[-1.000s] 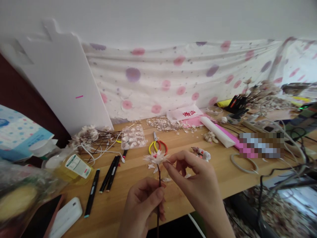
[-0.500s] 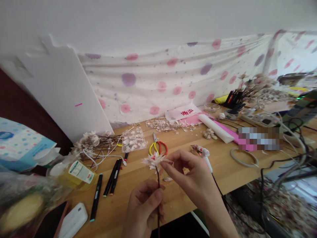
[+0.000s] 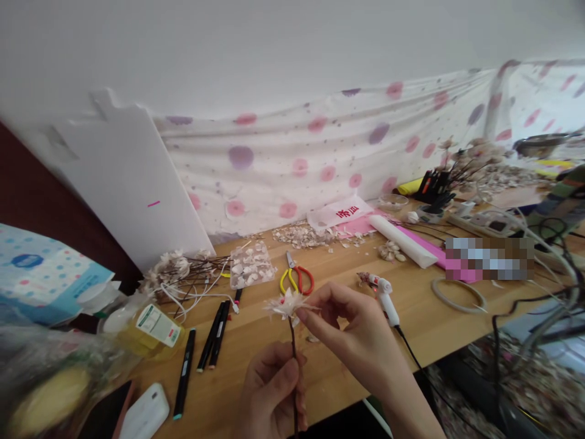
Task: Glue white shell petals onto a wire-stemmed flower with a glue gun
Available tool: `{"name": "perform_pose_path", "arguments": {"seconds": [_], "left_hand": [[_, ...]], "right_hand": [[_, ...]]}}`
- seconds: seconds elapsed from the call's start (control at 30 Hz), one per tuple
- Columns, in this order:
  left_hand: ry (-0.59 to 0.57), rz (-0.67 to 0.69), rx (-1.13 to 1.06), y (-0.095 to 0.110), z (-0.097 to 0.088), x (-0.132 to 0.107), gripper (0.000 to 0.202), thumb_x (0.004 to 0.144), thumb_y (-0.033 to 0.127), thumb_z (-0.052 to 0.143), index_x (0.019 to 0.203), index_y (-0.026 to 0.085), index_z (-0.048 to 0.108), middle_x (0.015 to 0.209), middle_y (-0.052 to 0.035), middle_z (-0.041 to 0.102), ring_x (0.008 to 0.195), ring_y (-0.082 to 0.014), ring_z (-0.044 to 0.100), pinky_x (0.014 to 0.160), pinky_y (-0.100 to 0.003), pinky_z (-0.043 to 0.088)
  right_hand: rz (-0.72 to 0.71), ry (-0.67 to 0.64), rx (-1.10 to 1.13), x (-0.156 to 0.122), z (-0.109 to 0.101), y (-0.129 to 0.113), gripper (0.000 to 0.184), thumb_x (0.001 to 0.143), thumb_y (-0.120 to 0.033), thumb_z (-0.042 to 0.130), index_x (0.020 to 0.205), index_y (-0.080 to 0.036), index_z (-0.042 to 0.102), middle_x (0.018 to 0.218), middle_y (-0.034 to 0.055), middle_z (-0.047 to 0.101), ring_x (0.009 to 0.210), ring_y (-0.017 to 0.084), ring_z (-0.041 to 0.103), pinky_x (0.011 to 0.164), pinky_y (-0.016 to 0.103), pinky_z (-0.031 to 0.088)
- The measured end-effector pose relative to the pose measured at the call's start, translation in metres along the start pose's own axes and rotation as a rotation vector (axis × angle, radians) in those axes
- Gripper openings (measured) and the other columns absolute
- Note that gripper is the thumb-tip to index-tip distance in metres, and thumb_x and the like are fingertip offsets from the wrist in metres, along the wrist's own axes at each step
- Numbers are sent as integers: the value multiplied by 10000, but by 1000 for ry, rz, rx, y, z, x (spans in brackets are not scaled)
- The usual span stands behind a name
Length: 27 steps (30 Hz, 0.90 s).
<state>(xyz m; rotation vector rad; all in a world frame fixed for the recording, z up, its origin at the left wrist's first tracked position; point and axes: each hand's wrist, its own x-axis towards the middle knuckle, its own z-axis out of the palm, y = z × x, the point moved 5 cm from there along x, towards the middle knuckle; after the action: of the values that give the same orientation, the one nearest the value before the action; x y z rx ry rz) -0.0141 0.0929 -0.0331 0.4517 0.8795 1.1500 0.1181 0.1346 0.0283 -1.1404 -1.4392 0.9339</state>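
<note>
Slight head-view drift, everything lower in frame | left hand (image 3: pixel 269 390) curled round thin dark twig stem (image 3: pixel 291 332) | right hand (image 3: pixel 351 335) narrow pinch on pale petalled flower (image 3: pixel 287 306), above wooden bench (image 3: pixel 411 317), near centre | risk: over-tight pinch tearing petals

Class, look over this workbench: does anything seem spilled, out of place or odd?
Pale petal scraps lie strewn across the wooden table by the wall, outside the plastic tray, so they look spilled. The flower stem in the left hand looks ordinary.
</note>
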Motion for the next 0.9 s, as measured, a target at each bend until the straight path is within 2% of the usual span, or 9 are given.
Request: {"name": "perform_pose_path", "arguments": {"seconds": [0.17, 0.37, 0.6, 0.9], "left_hand": [[16, 5, -36, 3, 5, -4, 394, 400, 392, 996, 635, 170, 770, 438, 55, 623, 338, -29, 518, 320, -97, 382], [-5, 15, 28, 4, 5, -4, 403, 436, 431, 981, 631, 169, 743, 451, 57, 615, 351, -35, 515, 338, -113, 386], [39, 33, 28, 0, 4, -2, 418, 405, 431, 985, 642, 178, 752, 441, 51, 619, 347, -56, 516, 344, -145, 397], [99, 88, -8, -2, 1, 0, 418, 399, 422, 987, 638, 178, 747, 441, 60, 621, 344, -45, 524, 338, -125, 387]], "right_hand": [[-14, -16, 3, -1, 1, -2, 189, 814, -371, 666, 732, -203, 638, 625, -18, 598, 544, 115, 482, 501, 243, 357], [-47, -13, 8, -4, -2, -4, 171, 845, -376, 672, 824, -206, 668, 642, -21, 583, 555, 121, 485, 504, 249, 353], [-146, 16, -59, -8, -6, -11, 125, 861, -305, 666, 778, -210, 669, 641, -22, 578, 569, 119, 474, 519, 250, 360], [-65, 67, -41, -8, -1, 1, 183, 861, -351, 641, 755, -203, 657, 602, -33, 528, 544, 115, 439, 497, 246, 329]]}}
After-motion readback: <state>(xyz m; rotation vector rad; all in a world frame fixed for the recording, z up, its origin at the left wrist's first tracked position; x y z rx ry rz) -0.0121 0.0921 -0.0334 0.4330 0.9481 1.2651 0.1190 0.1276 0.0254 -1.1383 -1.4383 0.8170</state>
